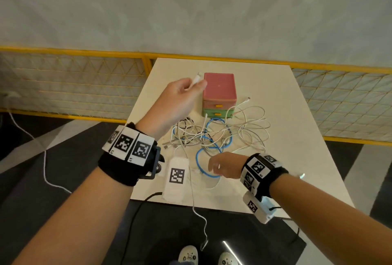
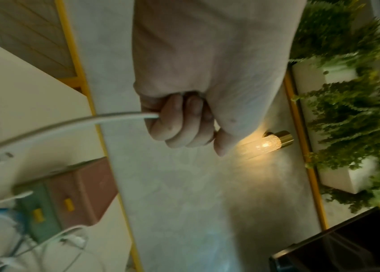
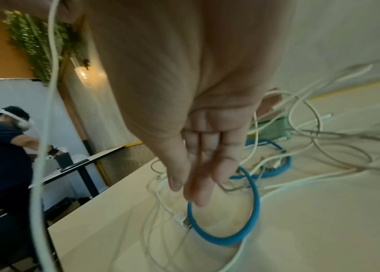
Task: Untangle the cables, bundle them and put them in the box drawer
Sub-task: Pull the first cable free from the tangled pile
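White was the colour of the cable (image 1: 196, 79) that the left hand (image 1: 180, 97) held up above the table (image 1: 297, 128). Its fingers (image 2: 177, 117) were curled tight around the cable near the plug end, and the plug poked out past the thumb. The rest of that cable hung down in front of the person and off the near edge of the table.

The right hand (image 1: 222, 165) hung low over the near side of the cable pile (image 1: 220, 135). Its fingers (image 3: 198, 176) were straight and close together, pointing down at a loop of the blue cable (image 3: 235, 217). They held nothing. I could not tell if the tips touched the blue loop or stayed just above it.

The pile lay in the middle of the table, white cables mixed with the blue one. It sat just in front of the box (image 1: 219, 95), which had a pink drawer on top and a green drawer below. Both drawers looked closed.

The job seemed to be only starting, with one white cable being pulled free. To do it well, I think the left hand should pull slowly and stop if the pile starts to drag along. The right hand could press the pile down, or lift any loop that catches. A fast pull might tighten a knot or bump the box.
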`<state>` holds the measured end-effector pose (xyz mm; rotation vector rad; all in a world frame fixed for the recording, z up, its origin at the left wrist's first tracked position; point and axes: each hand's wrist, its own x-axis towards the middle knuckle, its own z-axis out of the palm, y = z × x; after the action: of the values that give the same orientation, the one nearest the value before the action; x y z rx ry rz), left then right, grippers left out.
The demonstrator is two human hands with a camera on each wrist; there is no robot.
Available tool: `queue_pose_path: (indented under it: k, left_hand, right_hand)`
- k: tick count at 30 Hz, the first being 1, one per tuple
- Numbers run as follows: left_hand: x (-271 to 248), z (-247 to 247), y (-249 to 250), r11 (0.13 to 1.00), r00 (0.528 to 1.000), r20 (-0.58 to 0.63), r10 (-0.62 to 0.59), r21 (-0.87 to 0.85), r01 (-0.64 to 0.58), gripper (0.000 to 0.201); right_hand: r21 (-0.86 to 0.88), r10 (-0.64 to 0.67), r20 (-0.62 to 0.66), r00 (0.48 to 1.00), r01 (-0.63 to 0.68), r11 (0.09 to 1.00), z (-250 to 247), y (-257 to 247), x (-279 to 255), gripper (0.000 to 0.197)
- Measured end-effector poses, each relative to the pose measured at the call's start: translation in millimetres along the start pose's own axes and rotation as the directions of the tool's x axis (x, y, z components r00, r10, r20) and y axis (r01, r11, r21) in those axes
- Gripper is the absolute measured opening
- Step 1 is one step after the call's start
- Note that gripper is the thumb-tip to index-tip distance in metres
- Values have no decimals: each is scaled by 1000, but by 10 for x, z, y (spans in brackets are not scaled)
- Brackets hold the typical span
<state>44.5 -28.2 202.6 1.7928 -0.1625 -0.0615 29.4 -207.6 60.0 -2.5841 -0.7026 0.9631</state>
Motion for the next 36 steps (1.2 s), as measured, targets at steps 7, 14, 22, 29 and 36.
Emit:
queue_pose_path:
  k: [7,14,22,29,36]
  left_hand:
    - [-111,173,-378,972,979,135,-150,203,121,42]
    - [-129,211,-600,974,971,167,-171,175,142,43]
    - [-61,33,-632,989,996,40,-85,126,79,41]
    - [177,96,-817,948,994,40,-99,307,82,34]
    - [244,468,-779,955,969,239,-56,297,-18,31]
  right_hand:
    - [-16,-24,-105,994,22,1000,227,-184,581,31]
    - [-186,49,-3,999,-49,981,422,-272,985,35]
    - [-35,-22,-313,950,11,999,277,-231,807,26]
    - [48,-162,-819,550,346,937,-276,-92,287,17]
    - [276,22,-897,442,519,809,-465,-58,-15,26]
